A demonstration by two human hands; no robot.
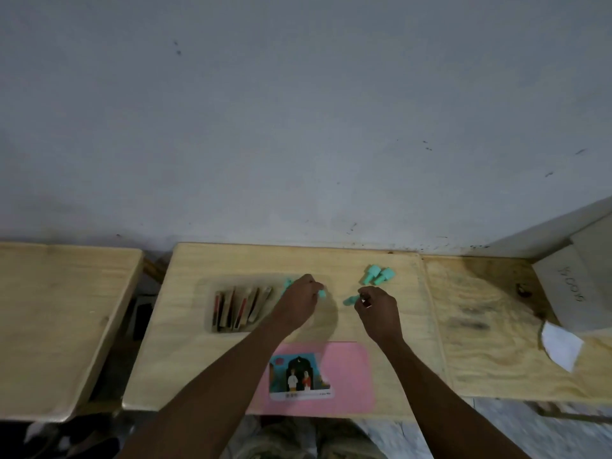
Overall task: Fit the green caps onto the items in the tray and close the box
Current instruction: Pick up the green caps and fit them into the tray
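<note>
Head view shows a wooden table (231, 359) that stands against a grey wall, and both hands are over it. The left hand (298, 303) is above the right part of a clear tray (207, 306). Its fingers are curled, and the fingertips pinch a green cap (322, 294) which shows just at the right of the knuckles. In the left part of the tray several flat brown and red items (241, 308) stand in a row, leaning on each other. Behind the left hand a bit of one more cap (287, 283) is seen at the far side of the tray; how it sits cannot be told.

The right hand (377, 313) is at the right of the tray, near the left hand but not touching it. Its fingers are also curled, and they pinch the other green cap (350, 300), which points out to the left from the fingertips. Something small and dark is between these fingers too; what it is cannot be told. A little heap of loose caps (377, 275) lies on the table just beyond the right hand.

Near the front edge, between the two forearms, lies a pink box (347, 376) with a picture card (299, 376) on it. At the far right are a grey carton (576, 293) and a white paper (561, 346).
</note>
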